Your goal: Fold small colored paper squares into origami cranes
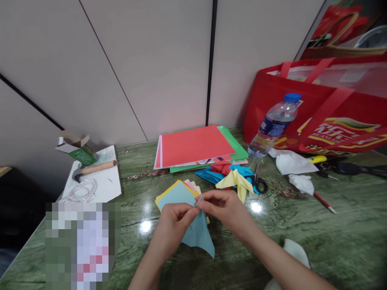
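Note:
A sheet of light blue paper [199,235] hangs from my fingertips, creased near the top and spreading out below. My left hand [175,221] is closed on it in a pinch, thumb against the fingers. Right beside it, my right hand [225,207] pinches the same sheet near its upper edge. Just behind the hands lies a stack of square coloured papers [178,193], light blue on top with yellow and pink edges showing. Folded paper pieces in yellow [237,183] and blue [208,176] rest beyond my right hand, next to dark-handled scissors [260,183].
Large coloured sheets [193,147] lie against the wall. At right stand a water bottle [273,127] and a red shopping bag [320,108], with crumpled tissues [293,161] and a red pen-like tool [325,201] nearby. At left, a white board [113,181] holds a hammer [98,167], beads and a small box.

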Action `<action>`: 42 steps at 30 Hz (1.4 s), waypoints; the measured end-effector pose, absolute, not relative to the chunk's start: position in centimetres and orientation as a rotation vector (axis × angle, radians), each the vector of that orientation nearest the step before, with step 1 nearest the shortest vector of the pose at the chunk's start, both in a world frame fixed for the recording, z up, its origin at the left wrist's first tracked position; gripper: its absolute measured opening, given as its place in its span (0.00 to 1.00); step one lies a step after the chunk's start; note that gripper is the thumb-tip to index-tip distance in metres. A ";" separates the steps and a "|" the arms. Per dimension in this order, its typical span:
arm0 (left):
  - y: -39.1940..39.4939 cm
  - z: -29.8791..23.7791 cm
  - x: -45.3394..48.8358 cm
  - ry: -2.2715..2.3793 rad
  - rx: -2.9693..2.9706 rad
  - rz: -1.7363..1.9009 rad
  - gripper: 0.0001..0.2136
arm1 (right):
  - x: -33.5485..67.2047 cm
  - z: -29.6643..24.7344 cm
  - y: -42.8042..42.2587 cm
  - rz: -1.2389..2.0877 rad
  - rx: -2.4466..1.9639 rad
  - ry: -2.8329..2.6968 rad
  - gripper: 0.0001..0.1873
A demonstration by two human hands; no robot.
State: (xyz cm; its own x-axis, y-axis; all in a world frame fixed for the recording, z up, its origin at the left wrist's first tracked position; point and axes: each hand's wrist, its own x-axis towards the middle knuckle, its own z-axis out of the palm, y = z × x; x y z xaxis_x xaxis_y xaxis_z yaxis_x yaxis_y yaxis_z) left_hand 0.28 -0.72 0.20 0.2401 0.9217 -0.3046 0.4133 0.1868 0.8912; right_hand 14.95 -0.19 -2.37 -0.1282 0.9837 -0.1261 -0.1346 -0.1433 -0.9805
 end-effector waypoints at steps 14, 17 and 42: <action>-0.9 0.4 0.5 1.334 1.532 0.524 0.18 | 15.1 -2.4 -0.5 1.386 -1.047 -1.172 0.16; -0.9 0.3 0.6 1.329 1.485 0.547 0.19 | 15.0 -2.5 -0.4 1.402 -1.099 -1.171 0.17; -0.6 0.2 -0.5 1.216 1.175 0.631 0.18 | 15.4 -3.0 -0.2 1.424 -1.055 -1.178 0.14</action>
State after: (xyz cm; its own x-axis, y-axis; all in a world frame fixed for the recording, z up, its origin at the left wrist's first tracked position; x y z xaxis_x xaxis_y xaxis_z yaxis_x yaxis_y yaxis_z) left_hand -0.53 -0.65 0.20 0.2904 0.8804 -0.3749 0.1999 0.3273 0.9235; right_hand 15.36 -0.21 -2.98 -0.1534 0.9875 -0.0370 -0.1484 -0.0600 -0.9871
